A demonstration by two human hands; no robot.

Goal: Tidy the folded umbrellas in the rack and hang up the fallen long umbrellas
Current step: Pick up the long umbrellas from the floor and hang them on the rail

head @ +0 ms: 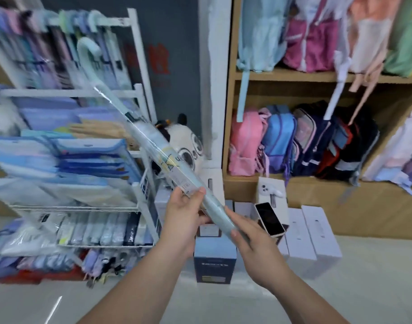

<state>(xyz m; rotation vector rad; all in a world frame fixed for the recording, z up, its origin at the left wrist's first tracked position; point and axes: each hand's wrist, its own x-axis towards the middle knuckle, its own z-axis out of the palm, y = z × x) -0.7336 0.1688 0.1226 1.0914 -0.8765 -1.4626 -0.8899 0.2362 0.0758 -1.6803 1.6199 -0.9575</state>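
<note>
A wooden shelf [293, 77], up and right of the fingers, holds rows of backpacks [279, 146] on two levels. Left of the fingers stands a white rack [139, 54]: hung umbrellas [48, 43] hook over its top rail, flat blue packs [83, 160] fill the middle tiers, and folded umbrellas [100, 228] stand side by side in the wire tier level with the fingers. Both hands hold a pale blue umbrella [142, 134] in a clear sleeve. It slants up and left from the fingers, with its crook handle [88, 49] near the hung ones. The left hand [184, 216] is curled round its shaft. The right hand [254, 249] grips the lower end just beside it, thumb on top. A label [177, 176] just above the left fingers is too blurred to read, as is the red writing [159, 59] on the dark wall. White boxes [317, 232] on the floor lie right of the fingers and a blue box [214, 263] lies below them. A phone [269, 218] rests just right of the right thumb.
</note>
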